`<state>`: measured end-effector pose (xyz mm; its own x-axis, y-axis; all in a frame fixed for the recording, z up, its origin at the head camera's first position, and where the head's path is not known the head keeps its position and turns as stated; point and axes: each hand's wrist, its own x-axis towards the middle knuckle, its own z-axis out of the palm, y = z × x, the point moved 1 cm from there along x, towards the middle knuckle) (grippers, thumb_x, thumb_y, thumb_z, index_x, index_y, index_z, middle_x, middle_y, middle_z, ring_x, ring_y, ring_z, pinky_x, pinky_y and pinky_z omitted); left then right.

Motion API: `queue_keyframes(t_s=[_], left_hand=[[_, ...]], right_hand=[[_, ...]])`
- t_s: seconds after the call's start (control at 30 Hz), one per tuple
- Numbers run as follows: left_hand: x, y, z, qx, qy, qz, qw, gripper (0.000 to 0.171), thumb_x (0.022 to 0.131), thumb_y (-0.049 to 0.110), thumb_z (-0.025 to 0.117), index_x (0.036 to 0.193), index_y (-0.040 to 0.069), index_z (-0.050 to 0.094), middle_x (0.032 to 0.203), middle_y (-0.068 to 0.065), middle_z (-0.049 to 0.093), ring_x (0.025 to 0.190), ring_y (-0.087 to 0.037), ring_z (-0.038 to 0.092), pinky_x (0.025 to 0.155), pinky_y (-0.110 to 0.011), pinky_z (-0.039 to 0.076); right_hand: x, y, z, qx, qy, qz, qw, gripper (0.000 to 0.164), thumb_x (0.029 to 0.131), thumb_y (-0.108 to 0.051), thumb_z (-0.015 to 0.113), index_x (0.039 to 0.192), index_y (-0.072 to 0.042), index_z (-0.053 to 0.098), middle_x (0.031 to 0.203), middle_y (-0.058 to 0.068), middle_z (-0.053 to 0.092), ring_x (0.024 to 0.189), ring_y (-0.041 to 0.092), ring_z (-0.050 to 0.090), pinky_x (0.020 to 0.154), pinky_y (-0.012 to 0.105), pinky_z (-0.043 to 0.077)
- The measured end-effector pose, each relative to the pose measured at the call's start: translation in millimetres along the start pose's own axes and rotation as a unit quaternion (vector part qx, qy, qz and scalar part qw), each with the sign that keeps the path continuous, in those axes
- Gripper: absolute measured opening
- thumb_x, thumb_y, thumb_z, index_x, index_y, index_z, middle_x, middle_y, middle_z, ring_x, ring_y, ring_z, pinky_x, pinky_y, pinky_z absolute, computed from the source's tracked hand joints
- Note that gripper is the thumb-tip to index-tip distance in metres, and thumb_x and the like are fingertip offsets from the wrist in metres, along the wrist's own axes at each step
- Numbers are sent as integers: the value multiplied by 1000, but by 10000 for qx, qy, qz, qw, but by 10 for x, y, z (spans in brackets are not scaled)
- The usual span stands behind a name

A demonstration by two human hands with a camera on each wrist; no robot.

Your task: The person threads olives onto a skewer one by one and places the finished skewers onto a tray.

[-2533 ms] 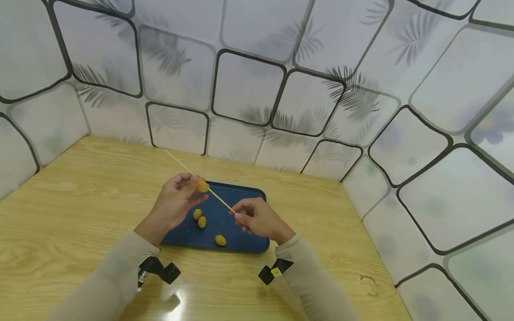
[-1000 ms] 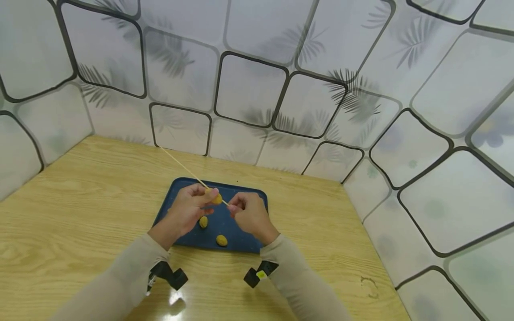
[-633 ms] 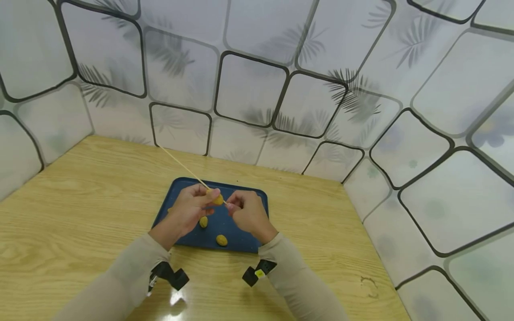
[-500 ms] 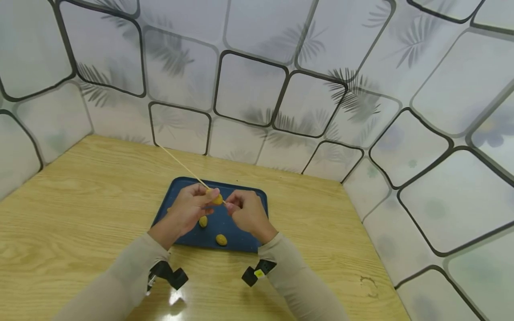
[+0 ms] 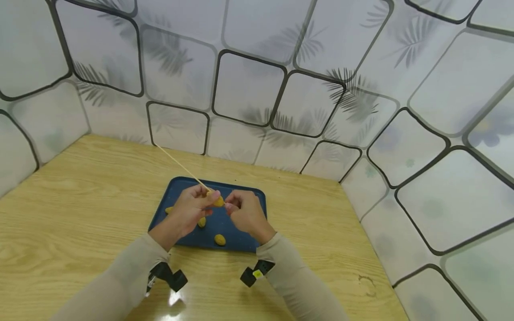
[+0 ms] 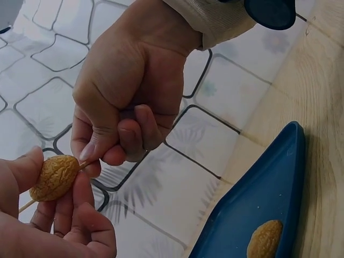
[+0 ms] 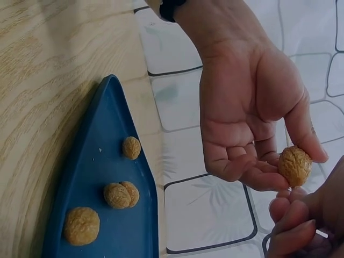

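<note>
My left hand [image 5: 186,211] pinches a small wrinkled golden-brown ball [image 6: 55,178], much like a little potato, between thumb and fingers. A thin bamboo skewer [image 5: 180,166] passes through this ball and sticks out far beyond my left hand, up and to the left. On the ball's other side, my right hand [image 5: 249,216] pinches the short end of the skewer, its fingertips close to the ball. Both hands are above a blue tray [image 5: 237,227]. Several similar wrinkled balls [image 7: 82,226] lie on it, partly covered by my left hand in the head view.
The tray lies on a light wood-grain table [image 5: 80,214]. A patterned wall [image 5: 249,98] rises behind the table and along its sides. Black wrist cameras [image 5: 176,280] are strapped at both sleeves and hang above the table's near part.
Since the earliest frame my hands have drawn together, the ball now sitting much nearer the skewer's right-hand end. More skewer sticks out past my left hand. Over the last second they barely move.
</note>
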<state>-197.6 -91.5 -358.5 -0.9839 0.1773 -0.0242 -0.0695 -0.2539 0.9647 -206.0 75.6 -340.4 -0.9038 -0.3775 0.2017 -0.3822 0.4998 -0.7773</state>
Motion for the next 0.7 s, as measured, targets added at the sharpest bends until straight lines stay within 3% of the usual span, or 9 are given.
queue_keyframes(t_s=[0.33,0.5,0.7], left_hand=[[-4,18,3,192,212,253,9993,11,99,13,59,92,4,57,88,0,59,74,-10,55,63,-22,48],[17,24,6,82,180,352,9992,14,98,14,60,86,7,55,92,0,60,71,-10,53,62,-22,49],[37,30,43,126,91,390,9991,15,98,16,60,86,9,55,89,1,59,74,-11,54,65,-24,50]], right_hand=[[-3,-2,-31,76,-218,103,9997,15,96,0,57,88,-5,68,70,1,61,56,15,54,47,24,44],[-3,66,-85,511,-523,61,9973,13,99,-4,56,97,-1,68,74,7,63,57,17,57,50,26,51],[-32,122,-183,828,-906,61,9924,15,98,2,55,106,5,66,81,15,64,60,13,57,55,26,54]])
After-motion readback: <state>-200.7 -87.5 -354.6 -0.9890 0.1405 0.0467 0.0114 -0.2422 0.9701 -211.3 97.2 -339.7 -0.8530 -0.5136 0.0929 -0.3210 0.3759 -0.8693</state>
